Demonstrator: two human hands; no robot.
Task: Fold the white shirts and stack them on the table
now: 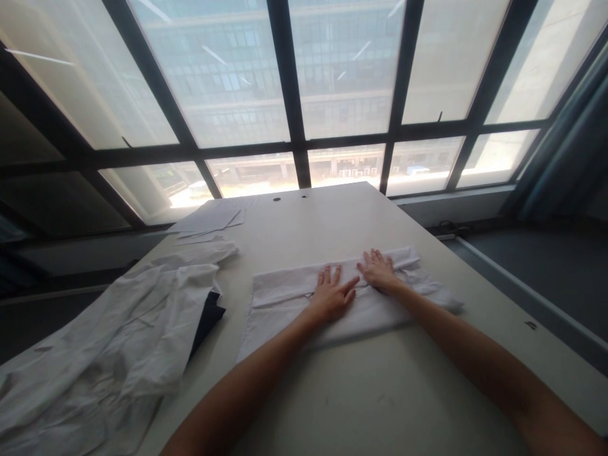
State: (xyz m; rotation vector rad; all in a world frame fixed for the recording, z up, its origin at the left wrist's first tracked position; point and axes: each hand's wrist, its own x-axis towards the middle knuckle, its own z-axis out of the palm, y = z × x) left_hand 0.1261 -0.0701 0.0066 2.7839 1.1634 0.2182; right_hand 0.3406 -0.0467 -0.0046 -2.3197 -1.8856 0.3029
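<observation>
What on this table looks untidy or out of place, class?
The crumpled white fabric at left looks untidy: a dark piece sticks out at its right edge, whereas the folded white cloth under the left hand and right hand lies flatter.

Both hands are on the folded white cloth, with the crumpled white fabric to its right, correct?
No: the crumpled white fabric lies left of the folded white cloth, as the head view shows. The left hand and right hand are on the cloth.
</observation>
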